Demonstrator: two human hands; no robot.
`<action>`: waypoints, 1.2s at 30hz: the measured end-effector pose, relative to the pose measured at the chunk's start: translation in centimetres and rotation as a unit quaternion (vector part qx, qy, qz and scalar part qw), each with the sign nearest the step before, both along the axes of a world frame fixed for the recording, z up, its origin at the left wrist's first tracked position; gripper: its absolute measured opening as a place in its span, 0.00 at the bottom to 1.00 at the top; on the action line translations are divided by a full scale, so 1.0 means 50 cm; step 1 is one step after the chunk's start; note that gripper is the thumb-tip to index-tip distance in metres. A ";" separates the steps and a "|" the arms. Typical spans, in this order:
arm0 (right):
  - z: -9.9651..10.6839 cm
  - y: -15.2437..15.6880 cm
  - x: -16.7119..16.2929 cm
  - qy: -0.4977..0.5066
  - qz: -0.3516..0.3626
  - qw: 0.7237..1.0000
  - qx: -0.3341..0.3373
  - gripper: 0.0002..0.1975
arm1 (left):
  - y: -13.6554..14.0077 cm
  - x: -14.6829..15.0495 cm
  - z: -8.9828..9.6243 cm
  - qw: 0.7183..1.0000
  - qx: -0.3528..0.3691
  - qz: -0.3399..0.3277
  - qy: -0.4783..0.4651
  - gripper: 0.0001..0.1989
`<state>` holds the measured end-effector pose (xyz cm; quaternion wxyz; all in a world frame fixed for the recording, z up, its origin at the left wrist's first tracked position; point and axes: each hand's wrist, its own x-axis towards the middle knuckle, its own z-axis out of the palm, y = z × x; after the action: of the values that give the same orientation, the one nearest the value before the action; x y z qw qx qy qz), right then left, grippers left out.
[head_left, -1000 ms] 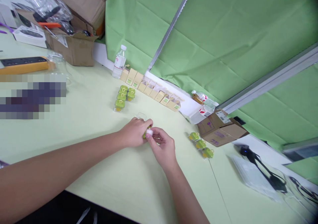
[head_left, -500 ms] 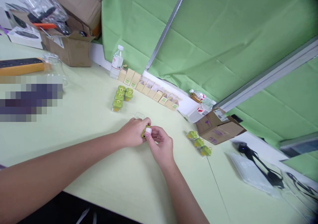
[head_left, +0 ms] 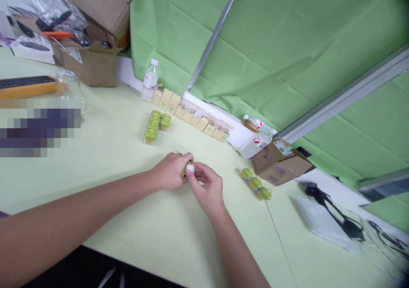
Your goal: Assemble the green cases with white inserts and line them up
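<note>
Over the bench (head_left: 128, 220), the left hand (head_left: 171, 171) holds a small green plastic piece (head_left: 184, 171); at its four o'clock, the right hand (head_left: 209, 185) pinches a rounded white piece (head_left: 190, 168), in or against it. Both look light, probably stiff, best held by the edges.

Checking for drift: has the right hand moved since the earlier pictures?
No, not visibly: against the carton at right, the right hand keeps its place; the slight shift runs through the whole view.
</note>
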<state>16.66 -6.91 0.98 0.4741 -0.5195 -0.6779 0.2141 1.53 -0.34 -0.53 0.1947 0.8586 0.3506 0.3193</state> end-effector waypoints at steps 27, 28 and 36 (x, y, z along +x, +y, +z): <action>0.003 -0.008 -0.006 -0.068 -0.005 0.997 0.038 0.10 | 0.002 0.003 -0.002 1.000 -0.009 -0.001 -0.020 0.12; 0.003 -0.008 -0.007 -0.069 -0.005 0.997 0.035 0.10 | 0.001 0.003 -0.002 1.000 -0.008 -0.002 -0.020 0.11; 0.008 -0.012 -0.012 -0.083 -0.019 0.995 0.054 0.10 | -0.005 0.000 0.002 0.999 -0.005 -0.014 -0.040 0.12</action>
<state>16.06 -7.52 1.40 0.4477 -0.5219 -0.7154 0.1240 1.53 -0.59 -0.42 0.2172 0.8488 0.3321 0.3494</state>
